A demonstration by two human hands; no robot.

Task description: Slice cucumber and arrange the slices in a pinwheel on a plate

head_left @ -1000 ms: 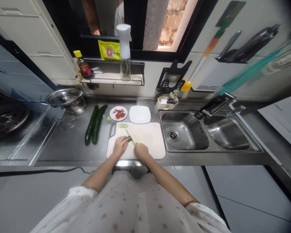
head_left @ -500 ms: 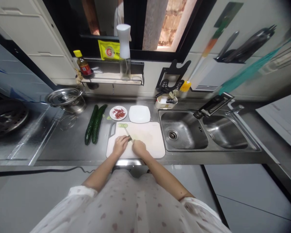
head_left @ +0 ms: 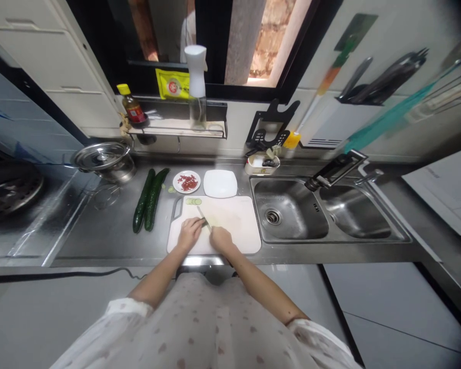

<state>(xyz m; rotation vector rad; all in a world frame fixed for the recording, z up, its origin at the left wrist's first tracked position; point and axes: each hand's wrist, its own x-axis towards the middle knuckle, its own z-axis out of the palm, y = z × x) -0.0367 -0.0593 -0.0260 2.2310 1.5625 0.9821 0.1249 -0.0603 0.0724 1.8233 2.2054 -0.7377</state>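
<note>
My right hand (head_left: pixel 220 239) is wrapped round the handle of a knife (head_left: pixel 205 217), whose blade points up and left over the white cutting board (head_left: pixel 238 220). Just left of the blade, my left hand (head_left: pixel 190 231) is closed over a piece of cucumber (head_left: pixel 204 221); only its dark end shows past the fingertips. A few pale green cucumber slices (head_left: pixel 193 201) lie in a row near the board's top left corner. Left of the board, two whole cucumbers (head_left: pixel 150 200) rest side by side on the counter.
Behind the board stand a plate of chopped red bits (head_left: pixel 186 181) and a white square plate (head_left: pixel 220 183). A double sink (head_left: pixel 292 210) with a black faucet (head_left: pixel 336 170) is on the right. A lidded steel pot (head_left: pixel 117 164) sits at the back left.
The view has tipped slightly, so the counter appears a little lower. Both hands keep their holds at the board, with only a small shift of the knife against the cucumber piece.
</note>
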